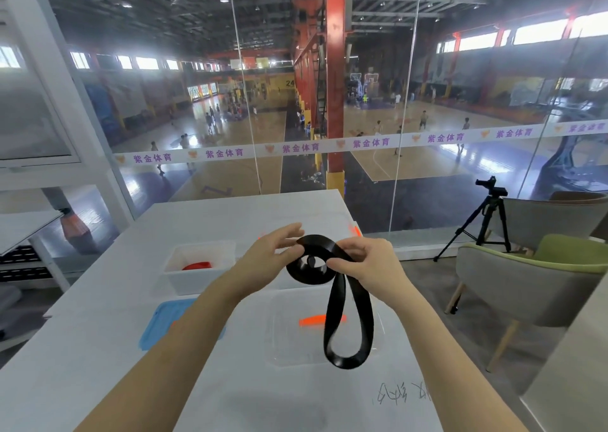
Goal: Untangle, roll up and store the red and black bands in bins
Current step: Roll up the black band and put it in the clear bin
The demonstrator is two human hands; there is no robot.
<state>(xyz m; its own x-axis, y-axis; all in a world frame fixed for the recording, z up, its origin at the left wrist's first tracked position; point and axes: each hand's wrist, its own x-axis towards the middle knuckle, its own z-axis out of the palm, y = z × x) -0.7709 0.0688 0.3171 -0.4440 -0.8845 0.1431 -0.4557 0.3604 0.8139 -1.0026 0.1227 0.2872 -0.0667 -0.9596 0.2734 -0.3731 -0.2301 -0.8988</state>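
Two bare forearms reach up from the near edge of the desk (pixel 131 349) and meet in mid-air over it. Between them is the black band (pixel 306 277), half wound. There is a loose coil at the top, and a long loop hangs from it toward six o'clock.

The left hand (pixel 263 260) takes the coil's rim between its thumb and nearly straight fingers. The right hand (pixel 375 267) has its fingers curled and pinches the band where the coil meets the hanging tail.

Below the loop, at six o'clock, a clear bin (pixel 286 333) sits on the desk with an orange mark (pixel 316 320) showing through it. At nine o'clock from the coil, a white bin (pixel 197 283) already holds the red band (pixel 197 265). A blue lid (pixel 161 323) lies at seven o'clock. Off the desk at three o'clock are a tripod (pixel 483 221) and a green chair (pixel 543 277).

The coil looks slack, with gaps between its turns. If the left thumb eases off, the band would likely spring open and unwind. The hanging loop could also twist as it is drawn in, putting a kink into the roll. A roll wound too loosely may unwind again once it is dropped into a bin.
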